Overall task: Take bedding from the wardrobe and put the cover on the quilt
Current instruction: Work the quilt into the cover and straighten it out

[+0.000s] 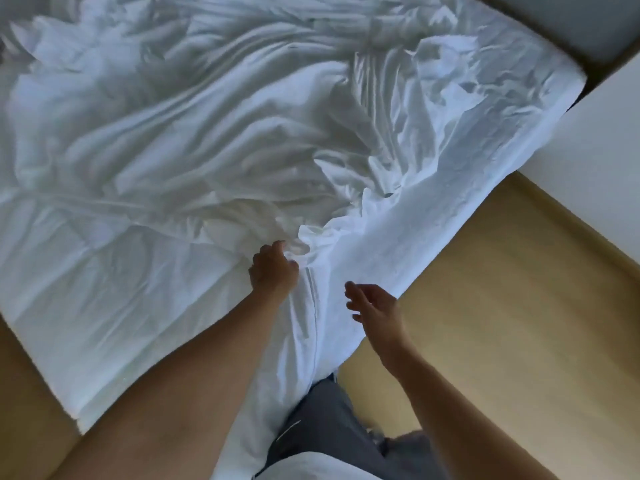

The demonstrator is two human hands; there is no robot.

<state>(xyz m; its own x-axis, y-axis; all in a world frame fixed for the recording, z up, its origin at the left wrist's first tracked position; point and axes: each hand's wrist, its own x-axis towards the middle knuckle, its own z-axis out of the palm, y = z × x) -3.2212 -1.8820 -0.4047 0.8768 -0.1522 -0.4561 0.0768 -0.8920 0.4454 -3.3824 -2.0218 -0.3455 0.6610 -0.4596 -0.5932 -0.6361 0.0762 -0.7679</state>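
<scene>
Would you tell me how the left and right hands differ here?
The left hand grips a bunch of the white bedding; the right hand has loosely spread fingers and holds nothing. The left hand reaches further onto the bedding; the right hand is near its edge. Both are bare.

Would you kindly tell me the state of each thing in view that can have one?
white bedding: crumpled, spread out, hanging down at the near corner.
left hand: fingers curled, gripping a bunch of the bedding.
right hand: open, holding nothing, near the bedding's edge.
</scene>
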